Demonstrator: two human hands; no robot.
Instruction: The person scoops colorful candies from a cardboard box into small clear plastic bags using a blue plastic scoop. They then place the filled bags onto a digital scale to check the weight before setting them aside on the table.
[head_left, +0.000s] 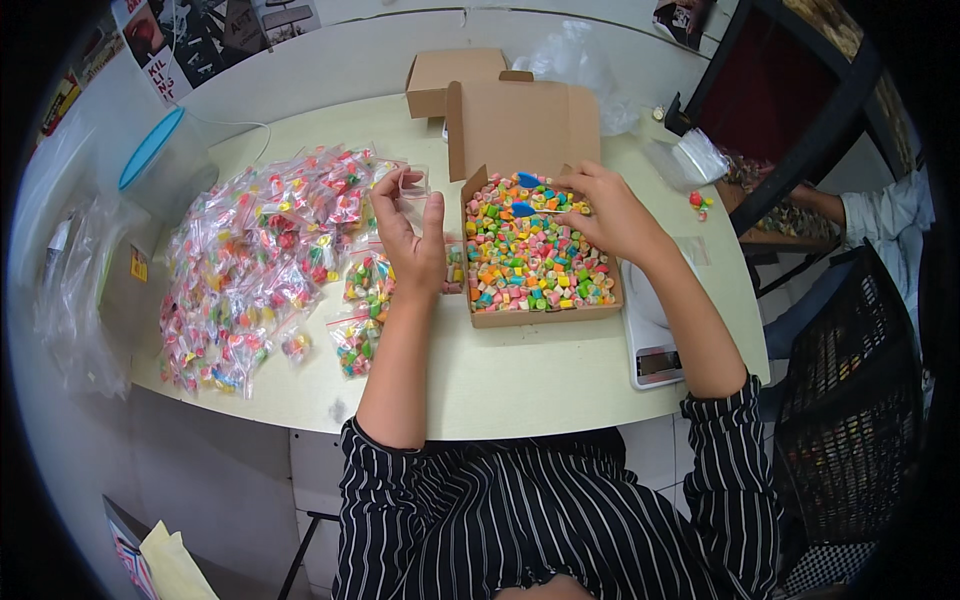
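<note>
My left hand (411, 244) holds a small clear plastic container (414, 184), its fingers and thumb on either side. In my right hand (621, 217) are tongs with blue tips (523, 209), spread apart just above the candies. Small multicoloured cut candies (536, 255) fill an open cardboard box (546, 318), whose lid (525, 120) stands up at the back. Zip bags of the same kind of candies (356, 345) lie beside and partly behind my left forearm. Farther left spreads a large heap of small clear bags with bright sweets (247, 262).
A white digital scale (641, 352) sits partly under my right forearm. Behind stand a closed cardboard box (457, 71) and a crumpled plastic bag (577, 75). A blue-lidded tub (176, 169) is at left. Clear bags (690, 161) lie right; another person's sleeve (885, 214) shows beyond.
</note>
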